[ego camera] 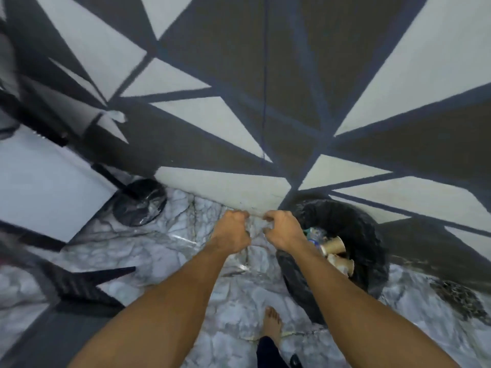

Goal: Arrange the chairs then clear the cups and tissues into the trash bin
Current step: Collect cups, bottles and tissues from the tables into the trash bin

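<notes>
Fingers (240,215) of the left hand (231,232) and right hand (283,232) are curled, holding nothing visible, beside the trash bin (369,229) where paper cups (334,246) already lie, so clearing looks largely done, though what remains elsewhere is unseen.

Veined marble floor (186,261) meets a wall (239,75) of dark and pale triangles; a round black base (139,201) stands at the wall's foot.

A round trash bin (370,232), lined with a crinkled black bag, stands upright at four o'clock in the view. Inside it, toward its nine o'clock rim, two brown paper cups (334,246) lie tipped over, one just beside the other.
</notes>
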### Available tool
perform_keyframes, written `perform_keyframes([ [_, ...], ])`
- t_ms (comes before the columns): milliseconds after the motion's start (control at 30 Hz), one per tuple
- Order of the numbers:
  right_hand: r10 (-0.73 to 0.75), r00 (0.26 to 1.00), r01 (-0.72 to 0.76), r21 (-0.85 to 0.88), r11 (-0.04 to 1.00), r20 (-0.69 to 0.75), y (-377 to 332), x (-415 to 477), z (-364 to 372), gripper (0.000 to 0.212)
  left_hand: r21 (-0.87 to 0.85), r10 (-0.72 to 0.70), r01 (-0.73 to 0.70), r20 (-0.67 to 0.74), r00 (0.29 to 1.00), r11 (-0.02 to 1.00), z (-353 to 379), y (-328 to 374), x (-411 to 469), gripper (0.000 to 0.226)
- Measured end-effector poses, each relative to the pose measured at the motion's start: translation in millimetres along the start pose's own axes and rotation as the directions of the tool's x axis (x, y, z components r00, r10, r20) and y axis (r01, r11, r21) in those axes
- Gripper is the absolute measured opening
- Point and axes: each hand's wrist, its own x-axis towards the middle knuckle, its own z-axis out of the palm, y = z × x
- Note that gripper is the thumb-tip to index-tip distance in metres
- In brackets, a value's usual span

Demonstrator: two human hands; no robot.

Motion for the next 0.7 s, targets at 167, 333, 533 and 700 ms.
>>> perform_keyframes([
  [167, -0.218, 0.968, 0.229, -0.08, 0.97, 0.12, -95, -31, 55, 0.038, -0.023, -0.193, 0.192, -0.154, 0.969, 0.981, -49, -80, -90, 0.048],
  [333, -0.44, 0.871, 0.469, -0.102, 0.877, 0.219, -199, -69, 110, 0.031, -0.033, -0.343, 0.351, -0.316, 0.884, 0.936, -99, -148, -193, 0.049],
  [533, -0.7, 0.631, 0.746, -0.015, 0.666, 0.334, -313, -120, 175, 0.031, -0.055, -0.438, 0.484, -0.524, 0.73, 0.873, -148, -212, -293, 0.031],
  [700, -0.771, 0.448, 0.861, 0.013, 0.508, 0.453, -376, -148, 222, 0.043, -0.2, -0.583, 0.602, -0.599, 0.549, 0.773, -167, -247, -351, 0.028],
])
